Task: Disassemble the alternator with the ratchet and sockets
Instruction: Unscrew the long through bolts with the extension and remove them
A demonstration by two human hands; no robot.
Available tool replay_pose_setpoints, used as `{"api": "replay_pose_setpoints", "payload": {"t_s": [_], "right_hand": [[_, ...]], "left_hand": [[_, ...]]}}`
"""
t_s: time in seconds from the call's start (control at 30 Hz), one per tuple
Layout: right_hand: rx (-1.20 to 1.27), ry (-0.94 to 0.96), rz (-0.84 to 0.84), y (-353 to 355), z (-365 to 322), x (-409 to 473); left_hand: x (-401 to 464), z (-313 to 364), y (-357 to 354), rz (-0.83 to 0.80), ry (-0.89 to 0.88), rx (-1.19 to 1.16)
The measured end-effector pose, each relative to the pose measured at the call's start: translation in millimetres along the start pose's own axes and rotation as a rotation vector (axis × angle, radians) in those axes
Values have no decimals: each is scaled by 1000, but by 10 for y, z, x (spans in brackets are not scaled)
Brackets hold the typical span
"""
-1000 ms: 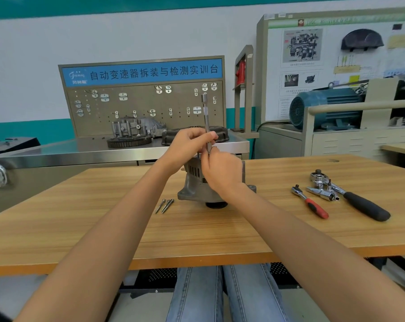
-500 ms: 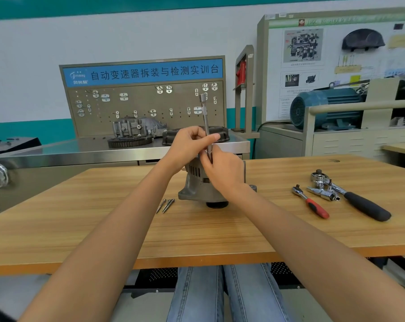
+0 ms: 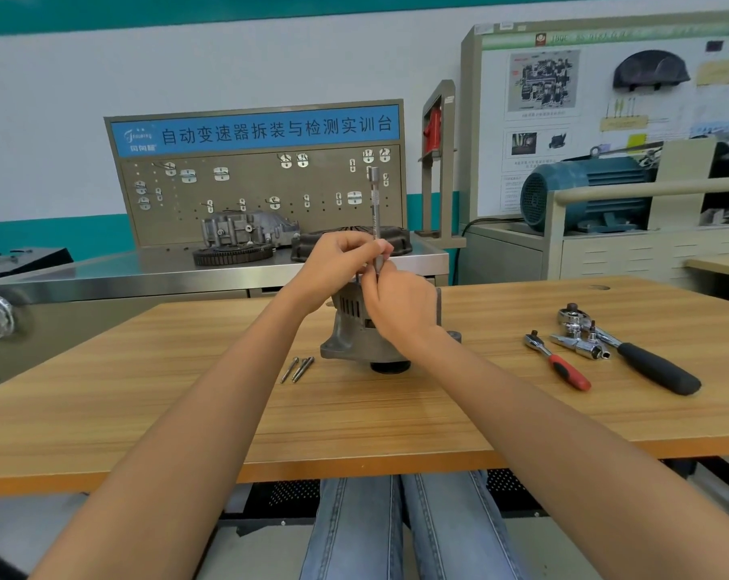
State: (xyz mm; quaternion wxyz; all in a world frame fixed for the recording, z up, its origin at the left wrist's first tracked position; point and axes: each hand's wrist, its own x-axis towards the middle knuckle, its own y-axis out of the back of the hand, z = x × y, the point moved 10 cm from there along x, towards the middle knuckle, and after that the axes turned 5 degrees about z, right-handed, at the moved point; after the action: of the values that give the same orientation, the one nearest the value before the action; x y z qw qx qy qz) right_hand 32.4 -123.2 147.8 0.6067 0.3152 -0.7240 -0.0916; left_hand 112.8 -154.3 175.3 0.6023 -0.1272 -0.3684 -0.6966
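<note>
A grey alternator (image 3: 346, 328) stands on the wooden table (image 3: 354, 416) at its middle. A slim metal extension bar (image 3: 374, 207) rises upright from the alternator's top. My left hand (image 3: 337, 270) pinches the bar's lower shaft from the left. My right hand (image 3: 400, 303) curls round the bar's base just above the housing, hiding where it meets the alternator. Loose bolts (image 3: 299, 368) lie left of the alternator. A red-handled ratchet (image 3: 559, 366), a black-handled ratchet (image 3: 643, 362) and chrome sockets (image 3: 580, 347) lie to the right.
Behind the table stands a steel bench (image 3: 145, 278) with a pegboard (image 3: 254, 190), a gear assembly (image 3: 237, 238) and a black cover (image 3: 350, 240). A blue electric motor (image 3: 584, 194) sits on a cabinet at the right. My knees are under the table's front edge.
My hands have kept hold of the bar on the alternator; the fingers have shifted slightly round the shaft. Nothing else has moved.
</note>
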Motion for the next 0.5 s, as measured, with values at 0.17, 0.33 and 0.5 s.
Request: {"api": "replay_pose_setpoints", "payload": {"t_s": [0.17,0.33,0.5], "right_hand": [[6,4,3,-16,39,0],[25,28,2,-21,51,-11],[-46,76,11,-23,36,-27]], "left_hand": [[22,-31,24,47,20,27],[52,-66,62,114,36,43],[50,-68,46,96,60,41]]}}
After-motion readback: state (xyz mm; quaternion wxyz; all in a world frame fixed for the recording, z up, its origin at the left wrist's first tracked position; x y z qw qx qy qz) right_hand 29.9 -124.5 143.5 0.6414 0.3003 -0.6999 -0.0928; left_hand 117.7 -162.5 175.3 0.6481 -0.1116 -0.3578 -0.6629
